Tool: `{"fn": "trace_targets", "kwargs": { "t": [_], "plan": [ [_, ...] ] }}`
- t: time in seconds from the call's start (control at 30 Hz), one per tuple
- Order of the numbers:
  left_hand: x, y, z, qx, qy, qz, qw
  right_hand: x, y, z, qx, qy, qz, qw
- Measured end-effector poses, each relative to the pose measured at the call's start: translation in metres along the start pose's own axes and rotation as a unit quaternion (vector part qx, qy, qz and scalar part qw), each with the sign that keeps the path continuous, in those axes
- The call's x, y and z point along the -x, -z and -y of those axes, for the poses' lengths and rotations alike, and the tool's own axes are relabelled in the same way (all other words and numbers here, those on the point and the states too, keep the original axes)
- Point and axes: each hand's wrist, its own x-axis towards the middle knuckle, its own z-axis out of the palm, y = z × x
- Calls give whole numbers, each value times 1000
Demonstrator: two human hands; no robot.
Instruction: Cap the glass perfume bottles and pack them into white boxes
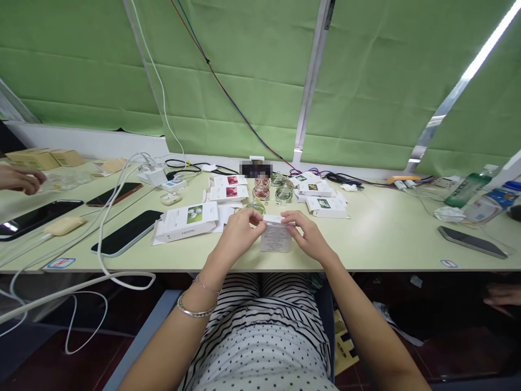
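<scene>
A small white carton covered in printed text stands upright near the table's front edge. The fingers of my left hand pinch its upper left corner, and my right hand grips the upper right edge. Just behind my left hand is a round greenish glass piece, partly hidden. Farther back sit round clear glass pieces with red contents and green contents. Flattened or open white boxes with pink flower pictures and a green-picture box lie left; more white boxes lie right.
On the left are a phone, white cables, a charger and a co-worker's hand near clear plastic. At right lie another phone and a green bottle. Another person's hand shows below the table.
</scene>
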Motion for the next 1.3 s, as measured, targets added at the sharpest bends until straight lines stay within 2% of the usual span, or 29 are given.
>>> {"fn": "trace_targets", "kwargs": {
  "t": [0.17, 0.37, 0.5, 0.73, 0.87, 0.97, 1.03, 1.1, 1.2, 1.27, 1.3],
  "plan": [
    [-4, 5, -3, 17, -17, -8, 1000, 0, 1, 0, 4, -1, 2, 1000],
    [-8, 7, 1, -36, -105, 50, 993, 0, 1, 2, 13, 12, 3, 1000],
    [-6, 7, 6, -80, -153, 53, 984, 0, 1, 3, 12, 12, 8, 1000],
    [4, 5, 2, -138, -149, 63, 977, 0, -1, 2, 20, -6, 29, 999],
    [15, -1, 14, -171, -146, 67, 972, 2, 2, 0, 54, -24, 26, 998],
    [30, -13, 36, -180, -105, 69, 976, 18, 27, -11, 103, -55, -2, 993],
    [39, -22, 53, -164, -76, 64, 981, 38, 56, -25, 156, -99, -34, 982],
    [45, -30, 65, -157, -71, 69, 983, 61, 91, -44, 221, -155, -83, 959],
    [47, -36, 70, -150, -58, 101, 982, 91, 142, -77, 347, -271, -169, 882],
    [46, -36, 67, -152, -45, 124, 979, 102, 164, -97, 399, -320, -216, 832],
    [45, -36, 66, -154, -41, 132, 978, 105, 171, -106, 411, -332, -234, 816]
  ]
}}
